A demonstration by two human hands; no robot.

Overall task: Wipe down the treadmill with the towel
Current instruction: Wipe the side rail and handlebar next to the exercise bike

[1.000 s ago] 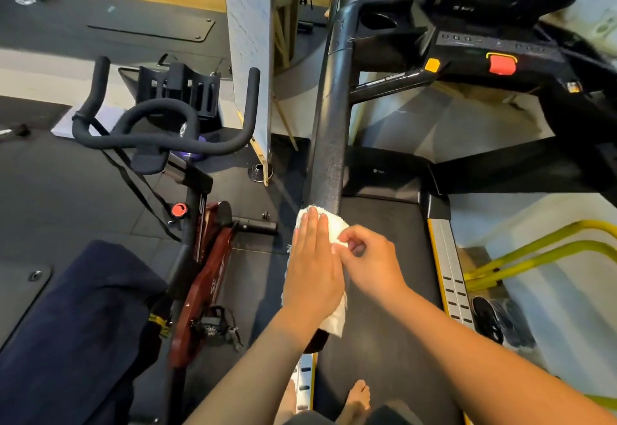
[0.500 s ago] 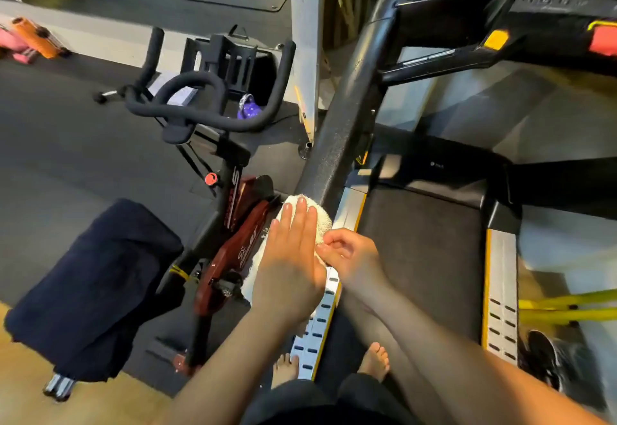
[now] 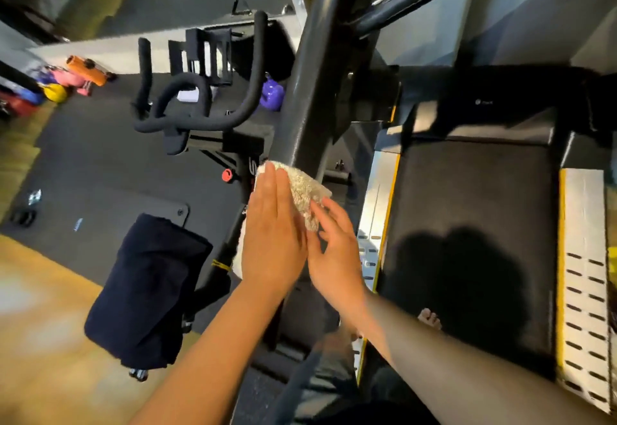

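Treadmill: fills centre to 3 o'clock of view. Dark belt, silver side rails at either edge, motor hood at 1 o'clock. No wet streak or wiped patch readable on any surface; belt, both rails and hood judged not yet reached by cloth. Console out of view, state unknown.

Left upright: dark post running from 12 o'clock down to centre. Present work site. Lower end under cloth; upper stretch bare and, by judgement, yet to be wiped. Progress estimated early to middle, on this one member only.

Exercise bike: at 10 o'clock, apart from treadmill; no part of task. Handlebar holder seen only as dark frame, contents not discernible.

Dark cloth: draped over bike seat at 8 o'clock.

Left hand: just below centre, fingers straight and together, palm flat on cloth, pressing it to post; nothing gripped.

Right hand: touching left hand at its 3 o'clock, fingers loosely spread, tips meeting cloth's lower edge; whether pinching or merely steadying, cannot tell.

Towel: pale, wrapped about foot of upright at centre, mostly beneath left palm, crumpled corner showing at 1 o'clock of that hand.

Purple kettlebell: on floor at 11 o'clock, behind post.

Containers: none identifiable.
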